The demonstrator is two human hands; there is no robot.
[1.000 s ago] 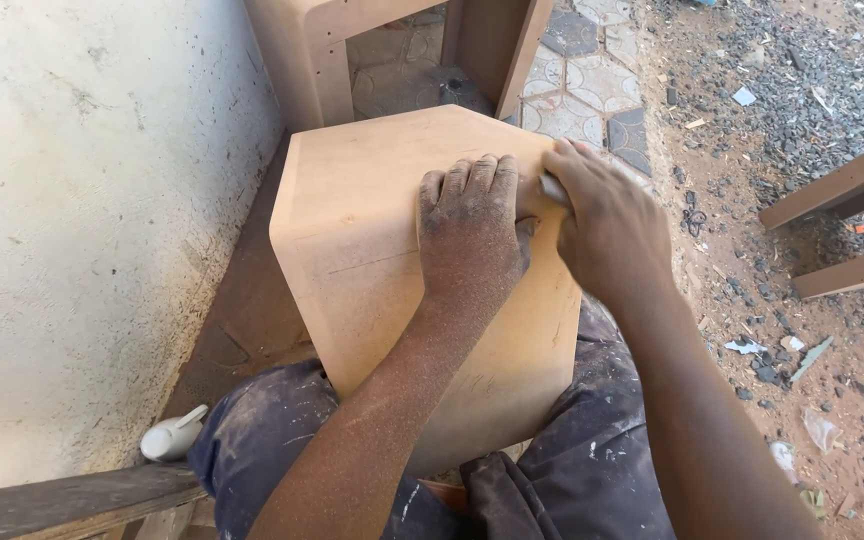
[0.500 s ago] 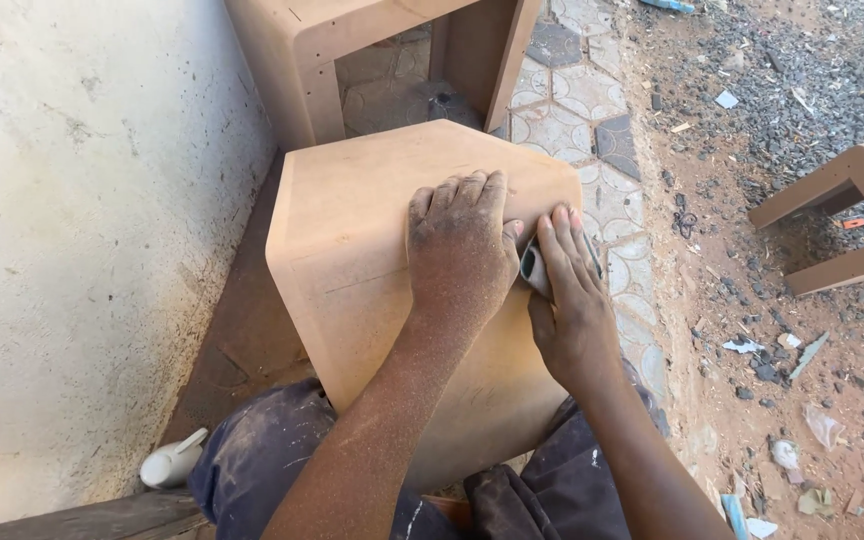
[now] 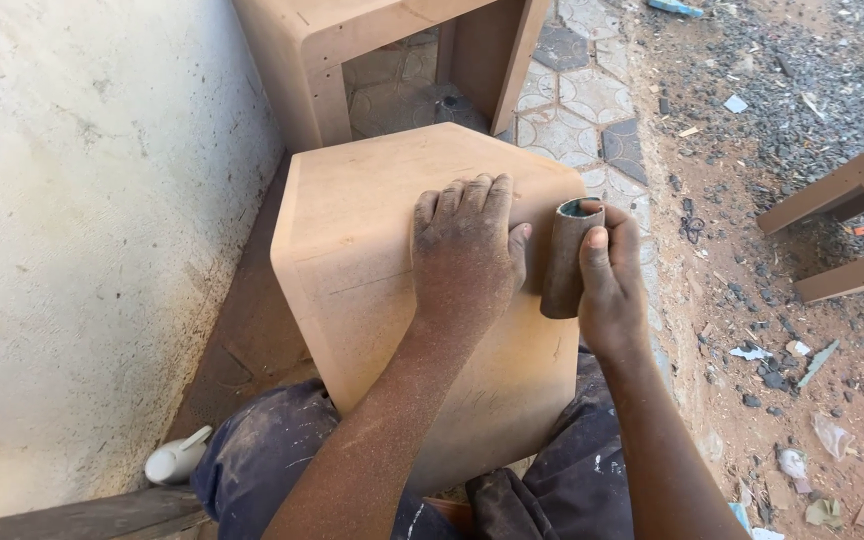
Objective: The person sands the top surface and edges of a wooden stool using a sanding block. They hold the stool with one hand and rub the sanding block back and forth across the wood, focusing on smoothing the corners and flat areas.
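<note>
- Wooden stool (image 3: 372, 250) rests between the knees; top face looks smooth, right edge seemingly unfinished.
- Left hand (image 3: 467, 255) lies flat, fingers spread, pressing it.
- Right hand (image 3: 607, 285) pinches rolled sandpaper (image 3: 567, 255) against that edge.

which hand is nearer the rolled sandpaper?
Right. The right hand grips the rolled sandpaper against the edge of the wooden piece. The left hand lies flat on the wood just beside it.
</note>
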